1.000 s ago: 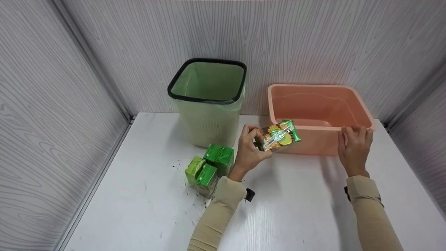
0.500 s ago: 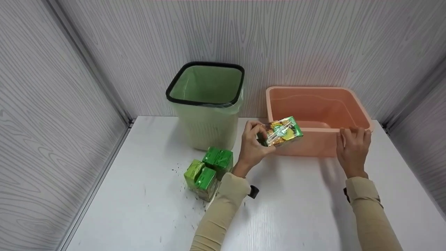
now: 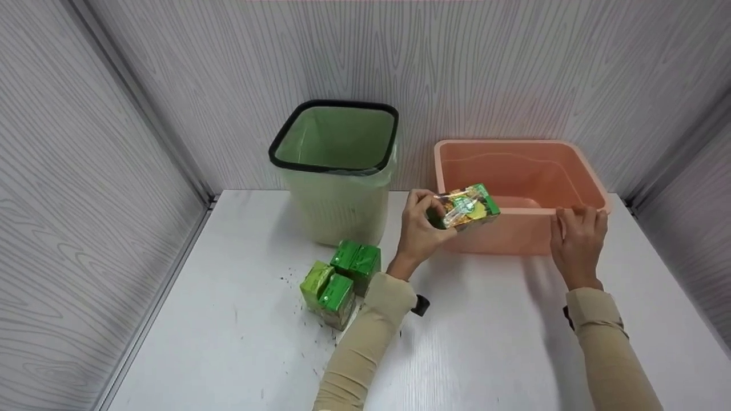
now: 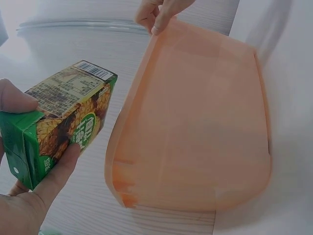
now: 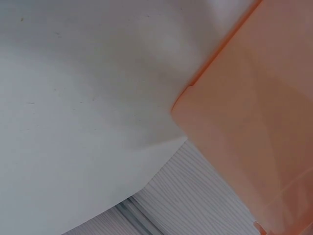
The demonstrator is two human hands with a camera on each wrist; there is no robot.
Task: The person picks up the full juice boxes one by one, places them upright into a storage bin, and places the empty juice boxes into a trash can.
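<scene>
Your left hand (image 4: pixel 36 208) pinches a juice carton (image 4: pixel 63 110) near its green end, with the thumb over the edge of the text panel and 1 finger along the side printed with pineapples. The carton's barcode (image 4: pixel 94 70) sits at the end farther from that hand. Across from your hand, apart from the carton, is a peach plastic bin (image 4: pixel 195 117); farther off, your right hand (image 4: pixel 161 12) grips its rim (image 4: pixel 128 105).

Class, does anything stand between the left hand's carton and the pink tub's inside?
Only the near rim of the pink tub might; whether the carton clears it is unclear. The right hand holds that rim farther right.
</scene>
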